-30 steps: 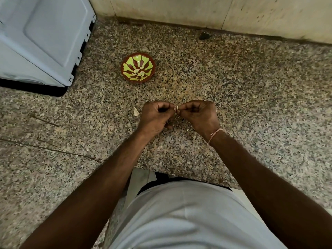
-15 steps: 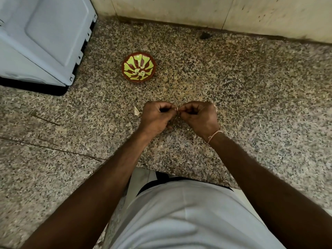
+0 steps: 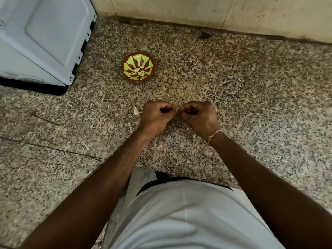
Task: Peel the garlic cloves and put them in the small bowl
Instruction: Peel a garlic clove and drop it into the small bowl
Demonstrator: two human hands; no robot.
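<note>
The left hand [image 3: 156, 116] and right hand [image 3: 199, 117] are meeting fingertip to fingertip, both pinching one garlic clove [image 3: 177, 109] above the counter, while the small bowl [image 3: 138, 67] is sitting beyond them, nearer the left hand.

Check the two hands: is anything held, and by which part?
Both hands, left hand and right hand, pinch one small garlic clove between their fingertips. It is mostly hidden, so which part each hand grips cannot be told.

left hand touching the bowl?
Apart. The head view shows bare speckled counter between the left hand and the bowl; both hands pinch a garlic clove.
</note>
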